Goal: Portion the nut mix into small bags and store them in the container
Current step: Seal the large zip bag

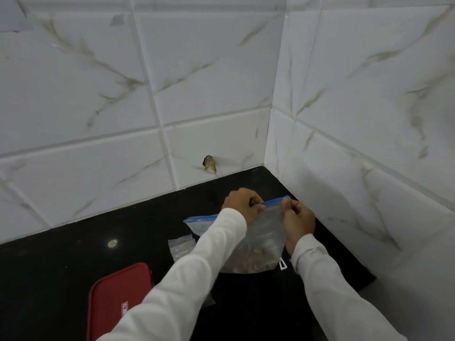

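Where the view is nearest, a red container (118,301) sits at bottom left on the black surface (61,262); only its lid top with a small label shows. White sleeves (197,279) run up from the bottom edge, and the left one crosses just right of the container. Small bags (181,246), clear and flat, lie in a stack further back, just left of the left forearm. Large zip bag (261,242) stands upright between the forearms, base on the surface, with the nut mix (248,263) settled in its bottom. A small white clip-like piece (283,263) lies at the bag's lower right corner; can't tell what it is.

Both hands are at the bag top. Left hand (242,205) and right hand (298,222) each have curled fingers pinching the blue zip strip (274,201), close together near its right end.

Behind: pale spot (112,243) on the surface, then a marbled white tile wall (197,70) meeting in a corner, with a chipped hole (210,164) low in one tile.
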Available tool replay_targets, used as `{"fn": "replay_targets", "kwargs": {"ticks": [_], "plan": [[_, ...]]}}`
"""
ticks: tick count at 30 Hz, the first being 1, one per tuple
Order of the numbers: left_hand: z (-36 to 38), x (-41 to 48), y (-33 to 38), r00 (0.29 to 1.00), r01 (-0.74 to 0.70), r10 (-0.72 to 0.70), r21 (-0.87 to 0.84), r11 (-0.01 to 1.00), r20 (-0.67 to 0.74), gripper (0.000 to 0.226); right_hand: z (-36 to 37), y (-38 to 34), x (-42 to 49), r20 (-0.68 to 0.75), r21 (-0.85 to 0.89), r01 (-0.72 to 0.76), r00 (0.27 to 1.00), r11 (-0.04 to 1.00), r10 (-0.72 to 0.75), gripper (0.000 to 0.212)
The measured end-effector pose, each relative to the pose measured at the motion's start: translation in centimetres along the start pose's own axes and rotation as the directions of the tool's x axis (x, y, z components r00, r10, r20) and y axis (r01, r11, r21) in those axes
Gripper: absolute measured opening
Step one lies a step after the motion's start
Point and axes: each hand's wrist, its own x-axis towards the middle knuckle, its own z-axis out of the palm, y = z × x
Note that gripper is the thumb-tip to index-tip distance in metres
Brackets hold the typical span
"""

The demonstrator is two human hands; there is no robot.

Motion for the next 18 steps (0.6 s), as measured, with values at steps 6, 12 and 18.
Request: {"fn": "replay_targets", "kwargs": {"ticks": [6, 12, 18], "plan": [[0.0, -0.3, 0.1, 0.997, 0.011, -0.005, 0.077, 0.997, -0.081, 0.014, 0.8, 0.3, -0.3, 0.034, 0.029, -0.042, 0.999, 0.999, 0.041, 0.018], [-2.0, -0.8, -2.3, 0.999, 0.031, -0.033, 0.114, 0.993, 0.015, 0.012, 0.1, 0.5, 0.1, 0.014, 0.045, -0.073, 0.997, 0.996, 0.073, 0.023], [-2.7, -1.0, -3.2, 0.994, 0.054, -0.044, 0.103, 0.993, -0.098, 0.017, 0.6, 0.3, -0.6, 0.071, 0.034, -0.073, 0.995, 0.997, 0.070, 0.023]]}}
